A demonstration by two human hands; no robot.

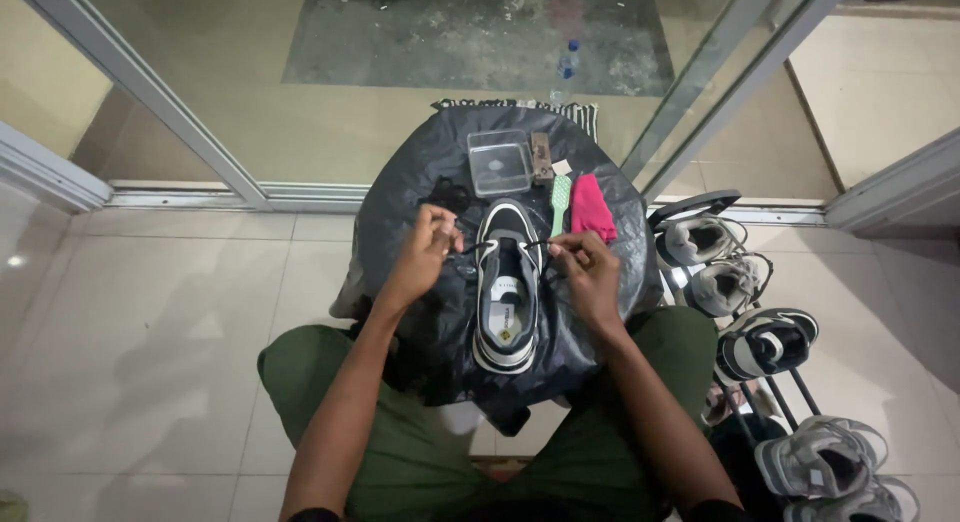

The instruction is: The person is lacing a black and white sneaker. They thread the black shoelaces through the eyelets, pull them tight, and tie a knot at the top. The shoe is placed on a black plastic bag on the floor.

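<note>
left hand (428,244) is closed, fingertips pinching a dark lace end (470,250) pulled out to that side. right hand (585,267) is likewise closed, pinching the other lace end (537,244). the two ends run out level from the top eyelets, so the lace sits taut across the tongue, and even tension appears to be the reason for the mirrored grip.

shoe (507,287) lies between the hands, sole down, toe pointing away from the person, heel toward the knees. upper is grey with black panels and a thick white sole rim; the surface looks smooth, likely synthetic.

it rests on a round bench (400,197) wrapped in glossy, creased black plastic sheet, probably there to keep dirt off.

beyond the toe: a clear square plastic box (499,164), a small brown brush (542,157), a green brush (560,204), and a folded pink cloth (592,210), soft in look, all within reach.

to the right, a rack (770,392) holds more grey and black shoes.
</note>
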